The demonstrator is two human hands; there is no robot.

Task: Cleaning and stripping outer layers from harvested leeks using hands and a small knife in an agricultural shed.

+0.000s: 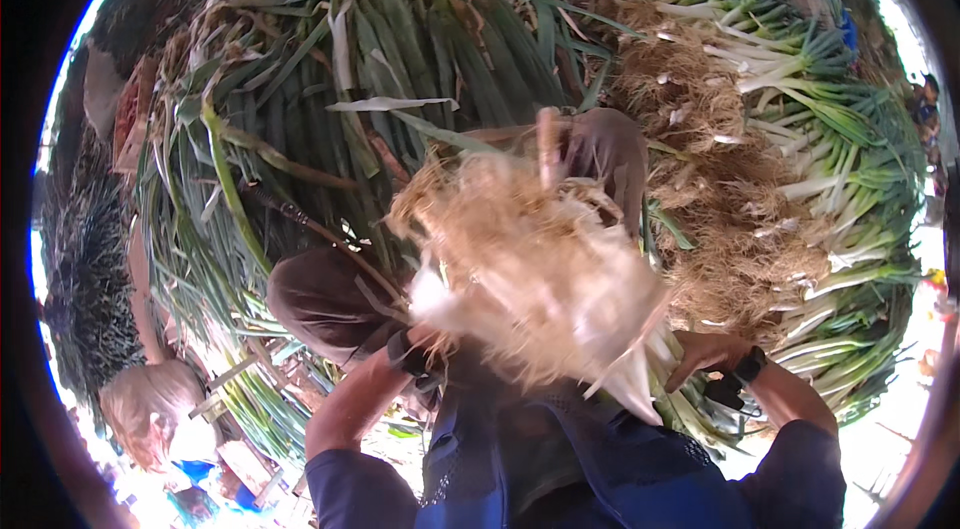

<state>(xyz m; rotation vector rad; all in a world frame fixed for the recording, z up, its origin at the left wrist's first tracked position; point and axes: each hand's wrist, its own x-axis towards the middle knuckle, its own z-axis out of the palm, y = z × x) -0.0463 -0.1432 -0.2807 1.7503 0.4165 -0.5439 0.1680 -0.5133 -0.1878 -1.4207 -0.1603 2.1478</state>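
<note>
While a bundle of leeks (520,259) fills the centre of my head view, its tangled tan roots face me, blurred, and its pale stalks run out toward four and five o'clock. At seven o'clock I find the left hand (425,334), at the bundle's near edge under a dark wristband (408,355); most of its fingers are hidden, so I cannot tell whether they pinch or spread. At four o'clock the right hand (712,353) comes in beside the stalks, a black watch (748,365) on its wrist. I see its thumb apart from the fingers, but cannot tell if it grips.

From two round to four o'clock I have a pile of rooted leeks (840,169), roots inward, green tops outward. A thick heap of long green leaves (450,49) spreads from nine to twelve. Brown-trousered knees (325,299) show at eight and two o'clock.
</note>
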